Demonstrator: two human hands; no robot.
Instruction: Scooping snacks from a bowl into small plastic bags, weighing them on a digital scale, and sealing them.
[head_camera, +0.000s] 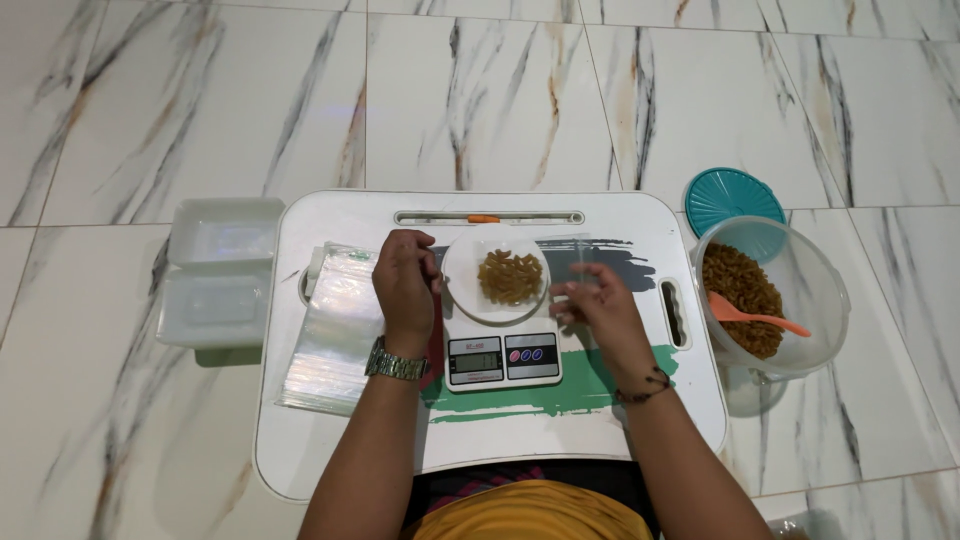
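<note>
Weighing in progress: pasta portion (510, 277) already sits on the scale (500, 345) on the worktop (600, 420). Left hand (405, 285) curled at the dish edge, right hand (598, 305) pinching a clear bag (570, 262). Bagging not yet done; tub (800, 300) holds more pasta, 1 bag stack (330, 330) unused.

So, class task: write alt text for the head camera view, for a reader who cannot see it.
Seen from above, a person's left hand and right hand flank a kitchen scale whose round pan holds a clear bag of pasta, on a white lap table over marble floor. A tub of pasta with an orange spoon stands right; clear bags lie left.
</note>
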